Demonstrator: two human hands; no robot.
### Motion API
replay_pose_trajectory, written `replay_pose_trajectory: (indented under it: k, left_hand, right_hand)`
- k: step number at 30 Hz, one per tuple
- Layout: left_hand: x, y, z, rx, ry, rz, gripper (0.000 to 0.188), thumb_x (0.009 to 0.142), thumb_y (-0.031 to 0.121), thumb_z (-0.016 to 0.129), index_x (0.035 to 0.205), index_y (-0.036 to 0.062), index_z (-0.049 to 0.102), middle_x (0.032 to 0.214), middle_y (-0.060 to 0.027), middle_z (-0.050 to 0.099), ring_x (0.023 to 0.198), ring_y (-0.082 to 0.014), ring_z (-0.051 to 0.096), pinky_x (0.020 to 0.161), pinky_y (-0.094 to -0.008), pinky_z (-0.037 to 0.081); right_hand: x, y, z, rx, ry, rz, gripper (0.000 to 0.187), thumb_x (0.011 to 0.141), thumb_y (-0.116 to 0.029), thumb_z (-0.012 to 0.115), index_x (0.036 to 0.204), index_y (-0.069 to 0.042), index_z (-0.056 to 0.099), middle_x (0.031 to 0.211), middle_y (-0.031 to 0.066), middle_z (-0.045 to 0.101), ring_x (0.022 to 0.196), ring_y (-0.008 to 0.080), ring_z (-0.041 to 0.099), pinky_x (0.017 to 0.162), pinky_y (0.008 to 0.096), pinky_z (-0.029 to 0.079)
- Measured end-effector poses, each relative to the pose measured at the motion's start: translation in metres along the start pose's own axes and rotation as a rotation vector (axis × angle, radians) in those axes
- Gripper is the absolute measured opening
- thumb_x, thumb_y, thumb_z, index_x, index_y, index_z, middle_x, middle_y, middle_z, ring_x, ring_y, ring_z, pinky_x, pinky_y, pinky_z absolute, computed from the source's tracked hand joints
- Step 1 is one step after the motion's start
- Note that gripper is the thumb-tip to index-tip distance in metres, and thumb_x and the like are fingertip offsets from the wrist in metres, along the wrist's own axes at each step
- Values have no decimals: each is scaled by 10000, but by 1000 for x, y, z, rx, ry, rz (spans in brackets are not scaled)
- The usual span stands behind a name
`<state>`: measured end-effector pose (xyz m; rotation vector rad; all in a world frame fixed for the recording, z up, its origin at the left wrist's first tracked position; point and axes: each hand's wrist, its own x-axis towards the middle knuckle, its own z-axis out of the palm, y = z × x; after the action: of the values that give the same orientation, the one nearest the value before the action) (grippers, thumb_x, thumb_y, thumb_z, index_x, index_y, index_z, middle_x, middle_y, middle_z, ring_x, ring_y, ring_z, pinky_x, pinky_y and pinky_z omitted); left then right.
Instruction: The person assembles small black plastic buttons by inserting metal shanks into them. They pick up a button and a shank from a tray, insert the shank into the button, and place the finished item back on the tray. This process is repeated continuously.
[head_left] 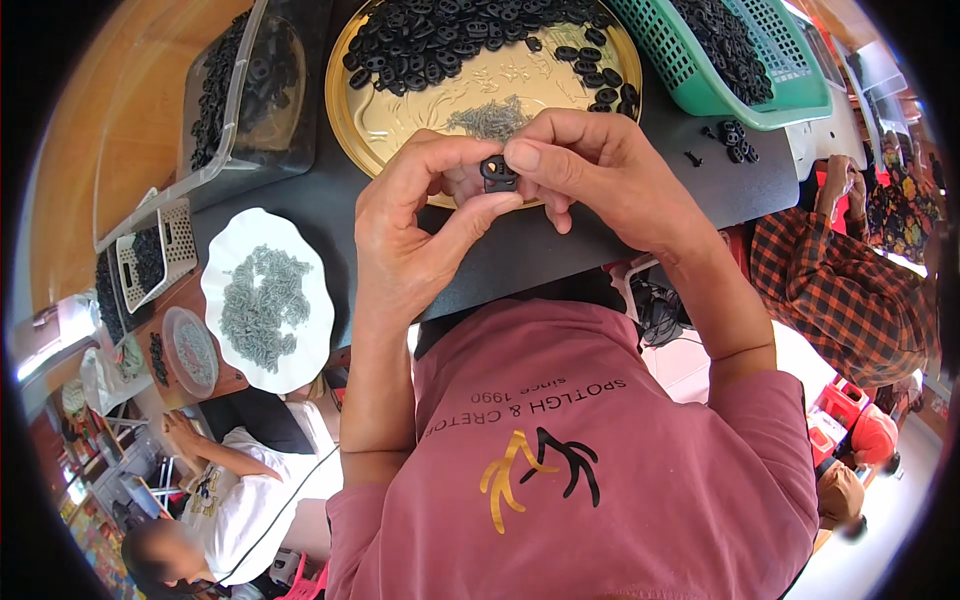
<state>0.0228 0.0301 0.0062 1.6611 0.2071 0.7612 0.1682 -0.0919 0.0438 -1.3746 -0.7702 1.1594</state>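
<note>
Between both hands, over the near rim of a round gold tray (350, 130), is a small black cord lock (498, 174) with holes through it. My left hand (415, 215) pinches it between thumb and forefinger. On its right side my right hand (610, 175) grips it too, the thumb at its upper edge. Beyond the fingers lies a small heap of metal springs (492, 118) on the tray. Black cord lock parts (430, 45) cover the tray's far side, and several loose oval ones (595, 75) lie at its right.
A white scalloped plate of springs (225, 330) and a clear bin (240, 120) of black parts stand left. A green basket (690, 85) of black parts is at the back right, with a few loose parts (735, 142) beside it. Other people sit at both sides.
</note>
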Motion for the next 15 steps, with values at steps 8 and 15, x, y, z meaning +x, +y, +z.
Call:
replay_pose_trajectory:
  k: [8,15]
  left_hand:
    - [1,4,1,58,-19,61,308,721,-12,778,1001,11,651,805,-33,593,644,-79,541,547,-205,427]
    - [-1,-1,-1,25,-24,86,293,712,2,797,967,16,655,801,-43,613,630,-79,545,514,-204,402]
  right_hand:
    - [-3,0,4,-41,-8,-51,286,935,-279,628,813,-20,618,700,0,576,556,51,489,509,204,390]
    - [-3,3,6,-1,-46,-61,268,935,-258,627,810,-21,612,705,1,575,564,58,512,521,205,395]
